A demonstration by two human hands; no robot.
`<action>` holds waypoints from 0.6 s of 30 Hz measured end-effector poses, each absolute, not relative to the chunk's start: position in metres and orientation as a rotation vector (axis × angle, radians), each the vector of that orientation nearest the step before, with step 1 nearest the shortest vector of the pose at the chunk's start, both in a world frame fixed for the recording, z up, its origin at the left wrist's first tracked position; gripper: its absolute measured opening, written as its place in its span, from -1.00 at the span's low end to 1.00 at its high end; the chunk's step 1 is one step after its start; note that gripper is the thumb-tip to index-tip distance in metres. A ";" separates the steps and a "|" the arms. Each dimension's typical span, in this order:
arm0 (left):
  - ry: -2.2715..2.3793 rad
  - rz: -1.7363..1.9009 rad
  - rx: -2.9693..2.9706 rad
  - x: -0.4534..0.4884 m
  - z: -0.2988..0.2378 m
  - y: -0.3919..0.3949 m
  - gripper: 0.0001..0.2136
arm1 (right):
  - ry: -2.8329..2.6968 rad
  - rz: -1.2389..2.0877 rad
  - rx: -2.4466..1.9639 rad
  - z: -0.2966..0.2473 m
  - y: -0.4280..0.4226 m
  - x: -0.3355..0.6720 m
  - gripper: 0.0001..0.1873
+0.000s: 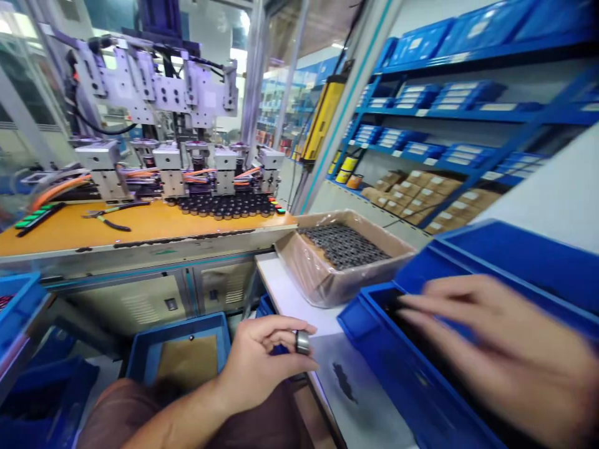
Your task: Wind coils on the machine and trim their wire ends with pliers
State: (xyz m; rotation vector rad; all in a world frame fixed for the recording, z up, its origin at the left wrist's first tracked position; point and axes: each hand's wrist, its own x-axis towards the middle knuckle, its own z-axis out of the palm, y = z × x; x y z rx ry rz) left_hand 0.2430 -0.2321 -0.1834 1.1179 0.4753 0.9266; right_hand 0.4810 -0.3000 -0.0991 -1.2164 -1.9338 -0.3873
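Observation:
My left hand (262,365) is low in the middle, fingers curled, pinching a small silver metal ring (302,342) between thumb and fingertips. My right hand (486,343) is blurred by motion, its fingers stretched out flat over the open blue plastic bin (374,324) at the lower right. What lies in that bin under the hand is dark and hard to make out. Behind the bin stands a cardboard box (327,280) lined with clear plastic and filled with several dark round parts (344,244).
An orange-topped workbench (140,227) at the left carries an assembly machine (178,125), rows of black round parts (224,206) and pliers (112,218). Blue bins (180,346) sit on the floor below. Blue shelving (449,112) with bins and cartons fills the right.

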 end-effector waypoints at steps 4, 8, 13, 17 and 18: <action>0.441 0.997 1.165 0.241 -0.175 -0.236 -0.64 | -2.089 -0.167 -0.989 -0.120 -0.291 0.440 -0.91; 0.407 1.020 1.184 0.235 -0.169 -0.238 -0.59 | -2.040 -0.074 -0.843 -0.136 -0.285 0.412 -0.94; 0.426 1.068 1.200 0.231 -0.165 -0.243 -0.56 | -2.059 -0.172 -0.735 -0.141 -0.288 0.411 -0.89; 0.449 1.088 1.291 0.225 -0.158 -0.249 -0.54 | -2.064 -0.177 -0.706 -0.138 -0.290 0.407 -0.86; 0.455 1.091 1.314 0.223 -0.155 -0.250 -0.54 | -2.080 -0.162 -0.694 -0.137 -0.290 0.406 -0.86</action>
